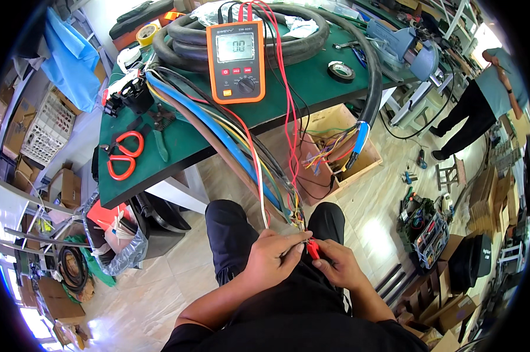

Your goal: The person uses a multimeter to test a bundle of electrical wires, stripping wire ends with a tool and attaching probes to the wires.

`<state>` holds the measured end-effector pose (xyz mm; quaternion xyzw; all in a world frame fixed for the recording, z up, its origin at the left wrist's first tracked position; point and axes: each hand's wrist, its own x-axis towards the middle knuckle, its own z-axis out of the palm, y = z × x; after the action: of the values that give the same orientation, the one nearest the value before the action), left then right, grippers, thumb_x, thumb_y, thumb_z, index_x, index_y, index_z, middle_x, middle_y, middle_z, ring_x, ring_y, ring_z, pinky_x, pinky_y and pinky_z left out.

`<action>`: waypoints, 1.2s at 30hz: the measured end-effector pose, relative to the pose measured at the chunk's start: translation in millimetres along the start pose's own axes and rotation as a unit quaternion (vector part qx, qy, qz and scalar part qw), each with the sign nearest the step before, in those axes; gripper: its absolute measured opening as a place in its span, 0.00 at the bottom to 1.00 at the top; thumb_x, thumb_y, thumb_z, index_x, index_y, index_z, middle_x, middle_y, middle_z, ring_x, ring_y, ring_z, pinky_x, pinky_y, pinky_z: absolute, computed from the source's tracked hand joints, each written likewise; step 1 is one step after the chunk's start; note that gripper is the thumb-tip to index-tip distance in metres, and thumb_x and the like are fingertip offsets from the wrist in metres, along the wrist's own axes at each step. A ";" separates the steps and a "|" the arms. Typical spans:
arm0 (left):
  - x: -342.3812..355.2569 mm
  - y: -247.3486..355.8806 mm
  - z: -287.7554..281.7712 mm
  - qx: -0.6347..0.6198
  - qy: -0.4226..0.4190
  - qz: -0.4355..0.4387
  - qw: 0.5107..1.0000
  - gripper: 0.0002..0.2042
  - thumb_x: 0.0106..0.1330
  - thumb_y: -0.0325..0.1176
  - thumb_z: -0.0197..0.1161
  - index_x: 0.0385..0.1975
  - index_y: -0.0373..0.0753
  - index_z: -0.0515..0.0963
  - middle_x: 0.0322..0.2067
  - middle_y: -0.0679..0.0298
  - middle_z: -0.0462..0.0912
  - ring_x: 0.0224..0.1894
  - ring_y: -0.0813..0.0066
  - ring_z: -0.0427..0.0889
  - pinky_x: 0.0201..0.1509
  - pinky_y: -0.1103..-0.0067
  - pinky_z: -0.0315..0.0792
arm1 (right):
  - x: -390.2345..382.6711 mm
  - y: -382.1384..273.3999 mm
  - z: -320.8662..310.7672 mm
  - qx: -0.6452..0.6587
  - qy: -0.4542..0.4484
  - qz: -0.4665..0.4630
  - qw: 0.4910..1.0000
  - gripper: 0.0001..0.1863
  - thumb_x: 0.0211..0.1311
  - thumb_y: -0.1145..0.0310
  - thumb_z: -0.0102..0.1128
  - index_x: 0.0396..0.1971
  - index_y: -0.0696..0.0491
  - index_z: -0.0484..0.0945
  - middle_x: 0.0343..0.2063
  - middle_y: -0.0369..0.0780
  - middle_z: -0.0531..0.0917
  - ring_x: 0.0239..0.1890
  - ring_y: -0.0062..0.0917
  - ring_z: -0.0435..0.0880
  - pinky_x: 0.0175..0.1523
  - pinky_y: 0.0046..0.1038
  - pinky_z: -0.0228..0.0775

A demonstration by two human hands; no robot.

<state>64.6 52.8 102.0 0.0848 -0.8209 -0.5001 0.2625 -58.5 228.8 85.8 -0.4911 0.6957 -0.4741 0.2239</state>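
The curled fingers hide the tip of a small red plastic clip [313, 249], which sits between the two hands above the lap. The right hand [338, 264] pinches it between thumb and fingers. The left hand [276, 255] has its thumb and fingertips drawn close beside it; whether they grip a wire I cannot tell. Just beyond, a bundle of smooth blue, brown and thin multicoloured insulated wires [237, 151] ends in a tangle too fine to separate. It slopes across a matte green tabletop [177, 144], below a boxy orange-rimmed meter [235, 61] and thick, coiled black cable [188, 48].
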 end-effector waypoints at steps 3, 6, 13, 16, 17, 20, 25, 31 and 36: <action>0.4 1.4 -1.1 -0.002 0.004 -0.002 1.000 0.12 0.62 0.26 0.64 0.46 0.39 0.84 0.15 0.66 0.73 0.18 0.70 0.73 0.35 0.77 0.66 | 1.5 -0.3 0.7 -0.016 0.003 -0.002 1.000 0.21 0.63 0.65 0.64 0.53 0.60 0.76 0.34 0.46 0.81 0.35 0.39 0.81 0.42 0.31 0.73; -0.1 0.1 -1.1 -0.007 0.007 -0.005 1.000 0.12 0.63 0.26 0.64 0.45 0.39 0.84 0.16 0.65 0.74 0.18 0.69 0.73 0.35 0.77 0.66 | 0.8 -1.3 -0.6 -0.041 -0.017 0.030 0.999 0.22 0.61 0.68 0.66 0.53 0.59 0.75 0.38 0.49 0.81 0.40 0.44 0.81 0.46 0.34 0.74; -1.2 1.2 -2.9 -0.011 -0.011 -0.035 0.999 0.11 0.63 0.26 0.63 0.44 0.37 0.83 0.20 0.63 0.79 0.23 0.70 0.76 0.40 0.78 0.68 | 1.2 -0.9 4.1 -0.022 0.001 0.022 1.000 0.21 0.61 0.69 0.65 0.54 0.59 0.75 0.39 0.49 0.81 0.40 0.43 0.82 0.46 0.32 0.74; -1.9 2.5 -3.2 -0.010 -0.015 -0.043 0.999 0.11 0.63 0.27 0.64 0.45 0.37 0.83 0.20 0.63 0.80 0.24 0.70 0.76 0.42 0.77 0.69 | 2.4 -5.0 5.3 -0.009 -0.005 0.040 0.999 0.21 0.62 0.67 0.63 0.53 0.60 0.75 0.39 0.48 0.81 0.41 0.42 0.83 0.48 0.32 0.74; -2.2 3.1 -3.0 -0.011 -0.016 -0.045 0.999 0.11 0.63 0.27 0.64 0.45 0.37 0.83 0.21 0.63 0.80 0.24 0.70 0.76 0.42 0.77 0.69 | 3.3 -5.3 5.3 -0.013 -0.004 0.035 0.999 0.21 0.62 0.67 0.64 0.53 0.60 0.75 0.39 0.48 0.81 0.42 0.42 0.83 0.48 0.32 0.74; -3.6 -1.9 0.6 -0.002 0.004 -0.022 1.000 0.10 0.65 0.30 0.63 0.45 0.39 0.83 0.20 0.65 0.77 0.23 0.69 0.77 0.41 0.76 0.67 | 5.0 -4.0 5.2 -0.035 -0.007 0.029 0.999 0.22 0.62 0.67 0.64 0.54 0.60 0.75 0.41 0.48 0.81 0.43 0.42 0.83 0.49 0.32 0.74; -5.5 -4.2 0.3 0.010 -0.003 -0.013 1.000 0.09 0.64 0.29 0.64 0.43 0.39 0.83 0.23 0.64 0.81 0.25 0.68 0.79 0.42 0.75 0.69 | 2.8 0.4 7.6 -0.038 -0.015 0.053 0.998 0.22 0.61 0.68 0.63 0.55 0.59 0.74 0.43 0.49 0.80 0.45 0.42 0.83 0.51 0.33 0.74; -13.1 -21.1 2.2 0.072 0.001 0.039 0.997 0.10 0.60 0.29 0.67 0.41 0.39 0.84 0.26 0.65 0.83 0.28 0.68 0.80 0.46 0.73 0.69 | 9.5 14.2 -4.9 -0.121 -0.063 0.036 0.990 0.16 0.62 0.69 0.60 0.49 0.58 0.77 0.42 0.49 0.82 0.45 0.45 0.81 0.51 0.36 0.73; -20.9 -44.9 4.1 0.174 -0.017 0.061 0.983 0.11 0.58 0.29 0.67 0.41 0.39 0.82 0.29 0.62 0.84 0.32 0.64 0.82 0.49 0.71 0.70 | 76.4 -25.7 -18.0 -0.197 0.119 -0.069 0.971 0.06 0.64 0.72 0.59 0.35 0.58 0.79 0.29 0.45 0.82 0.32 0.39 0.83 0.38 0.32 0.74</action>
<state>74.7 42.6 54.5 0.0709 -0.9034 -0.3337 0.2596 -92.2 166.5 128.2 -0.5121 0.7617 -0.3969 0.0047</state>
